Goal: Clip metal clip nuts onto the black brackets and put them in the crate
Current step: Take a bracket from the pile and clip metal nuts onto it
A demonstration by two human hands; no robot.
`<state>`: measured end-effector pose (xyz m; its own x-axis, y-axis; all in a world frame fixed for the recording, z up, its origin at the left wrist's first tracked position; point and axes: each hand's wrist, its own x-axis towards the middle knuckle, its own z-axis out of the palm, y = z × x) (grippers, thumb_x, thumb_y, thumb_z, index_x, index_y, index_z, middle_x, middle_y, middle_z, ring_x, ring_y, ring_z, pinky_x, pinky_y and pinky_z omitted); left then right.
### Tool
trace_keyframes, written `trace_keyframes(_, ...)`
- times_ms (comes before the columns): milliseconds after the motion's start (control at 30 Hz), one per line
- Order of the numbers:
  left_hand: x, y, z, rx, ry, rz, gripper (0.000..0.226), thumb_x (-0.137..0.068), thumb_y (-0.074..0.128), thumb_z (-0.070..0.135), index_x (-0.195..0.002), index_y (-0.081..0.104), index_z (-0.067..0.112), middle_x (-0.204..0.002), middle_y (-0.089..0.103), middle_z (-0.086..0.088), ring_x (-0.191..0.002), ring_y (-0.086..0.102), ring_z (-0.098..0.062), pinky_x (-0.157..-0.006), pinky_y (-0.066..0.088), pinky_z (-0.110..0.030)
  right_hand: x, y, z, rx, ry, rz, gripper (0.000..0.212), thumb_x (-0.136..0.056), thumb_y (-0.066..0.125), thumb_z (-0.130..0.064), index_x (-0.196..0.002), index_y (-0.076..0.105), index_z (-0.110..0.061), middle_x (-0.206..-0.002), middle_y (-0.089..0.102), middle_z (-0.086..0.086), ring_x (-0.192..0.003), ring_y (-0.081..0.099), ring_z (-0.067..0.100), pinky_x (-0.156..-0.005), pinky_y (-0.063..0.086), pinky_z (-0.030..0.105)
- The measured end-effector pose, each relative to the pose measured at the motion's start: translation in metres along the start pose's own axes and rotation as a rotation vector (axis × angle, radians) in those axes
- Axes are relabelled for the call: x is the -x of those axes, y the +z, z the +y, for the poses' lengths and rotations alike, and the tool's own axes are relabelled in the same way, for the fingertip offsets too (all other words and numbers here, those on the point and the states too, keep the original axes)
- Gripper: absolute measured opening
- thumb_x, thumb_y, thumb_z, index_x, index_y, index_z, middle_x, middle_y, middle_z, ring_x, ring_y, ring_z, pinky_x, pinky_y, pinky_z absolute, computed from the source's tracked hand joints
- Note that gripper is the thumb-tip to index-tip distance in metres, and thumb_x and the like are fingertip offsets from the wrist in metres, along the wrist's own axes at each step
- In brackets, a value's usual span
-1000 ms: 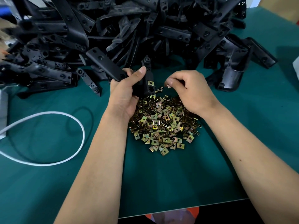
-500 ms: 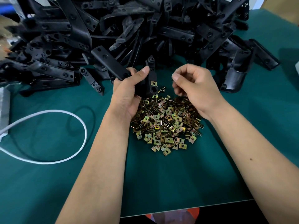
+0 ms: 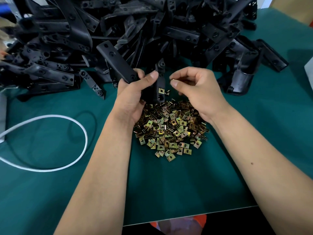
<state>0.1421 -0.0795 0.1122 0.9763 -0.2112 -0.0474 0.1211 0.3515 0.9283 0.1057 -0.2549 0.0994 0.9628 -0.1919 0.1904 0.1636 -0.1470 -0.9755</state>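
Brass clip nut (image 3: 173, 80) now lifted off the pile (image 3: 171, 128), pinched in your right hand (image 3: 194, 89); left hand (image 3: 133, 97) grips bracket (image 3: 118, 65), one nut on, so seat the next.

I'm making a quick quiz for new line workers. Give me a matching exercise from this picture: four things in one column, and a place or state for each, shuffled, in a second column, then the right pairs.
Things
1. white cord
2. pile of clip nuts
3. held bracket
4. heap of black brackets

Places or states
A. gripped in the left hand
B. stacked at the far side of the green mat
C. looped on the mat at the left
D. loose on the mat between the wrists

Pairs: 1-C, 2-D, 3-A, 4-B
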Motion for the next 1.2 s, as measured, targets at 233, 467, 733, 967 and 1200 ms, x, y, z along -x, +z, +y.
trace_keyframes(233,0.002,0.000,0.001,-0.029,0.019,-0.034,0.035,-0.091,0.072,0.004,-0.074,0.046,0.019,-0.078,0.064,-0.002,-0.076,0.067,-0.020,-0.060,0.053,-0.032,0.000,-0.002,-0.006,-0.308,0.167,0.019,0.011,-0.090,0.075,-0.001,-0.096,0.077,-0.010,-0.087,0.079,0.005,-0.073,0.069,0.011,-0.068,0.055,0.023)
trace_keyframes(467,0.003,0.001,-0.001,-0.021,0.028,-0.125,0.034,-0.091,0.071,0.001,-0.077,0.046,0.019,-0.084,0.074,-0.002,-0.078,0.071,-0.018,-0.062,0.055,-0.030,0.001,-0.003,-0.009,-0.434,0.262,0.009,0.010,-0.086,0.078,-0.001,-0.090,0.080,-0.010,-0.084,0.075,0.005,-0.075,0.068,0.011,-0.068,0.055,0.022)
trace_keyframes(733,0.004,0.002,-0.001,-0.001,0.030,-0.117,0.034,-0.090,0.071,-0.001,-0.077,0.046,0.019,-0.086,0.073,-0.004,-0.083,0.071,-0.019,-0.066,0.056,-0.032,0.003,-0.002,-0.011,-0.463,0.298,0.012,0.010,-0.086,0.078,0.001,-0.090,0.079,-0.007,-0.082,0.075,0.005,-0.071,0.068,0.011,-0.067,0.056,0.021)
trace_keyframes(967,0.004,0.003,0.000,-0.014,0.026,-0.128,0.034,-0.091,0.070,0.001,-0.077,0.045,0.020,-0.083,0.073,0.000,-0.083,0.070,-0.019,-0.066,0.055,-0.032,0.005,-0.002,-0.015,-0.509,0.319,0.011,0.009,-0.086,0.076,0.003,-0.089,0.078,-0.006,-0.081,0.075,0.006,-0.069,0.068,0.010,-0.064,0.056,0.020)
trace_keyframes(1200,0.005,0.012,-0.005,0.065,-0.041,-0.162,0.033,-0.091,0.071,0.004,-0.076,0.045,0.019,-0.103,0.072,-0.011,-0.099,0.068,-0.030,-0.078,0.056,-0.039,0.005,-0.001,-0.014,-0.623,0.300,-0.018,0.017,-0.086,0.074,0.003,-0.078,0.080,-0.011,-0.078,0.074,0.005,-0.067,0.066,0.009,-0.058,0.053,0.019)
